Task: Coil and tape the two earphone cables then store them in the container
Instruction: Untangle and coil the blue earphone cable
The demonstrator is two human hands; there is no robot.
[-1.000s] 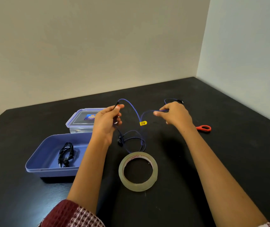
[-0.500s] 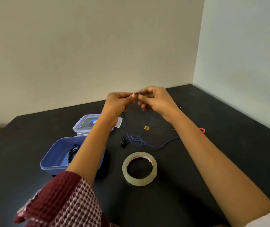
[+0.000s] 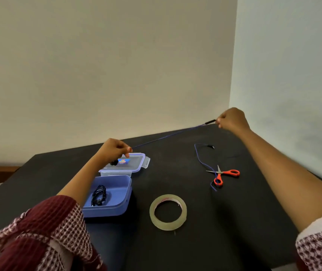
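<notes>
While the hands (image 3: pixel 113 151) (image 3: pixel 232 120) stretch a blue cable (image 3: pixel 166 136), scissors (image 3: pixel 228 173) cross another strand (image 3: pixel 200 160).

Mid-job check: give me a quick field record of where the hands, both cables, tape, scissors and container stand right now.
left hand: pinches the blue cable, above the lid
right hand: pinches the blue cable at its black end piece, raised at far right
blue cable: pulled straight between the hands, uncoiled; a loose blue length lies by the scissors
black earphone: coiled, inside the container
container: open, lid behind it
tape roll: flat on the table, untouched
scissors: on the table, right of the tape roll
</notes>
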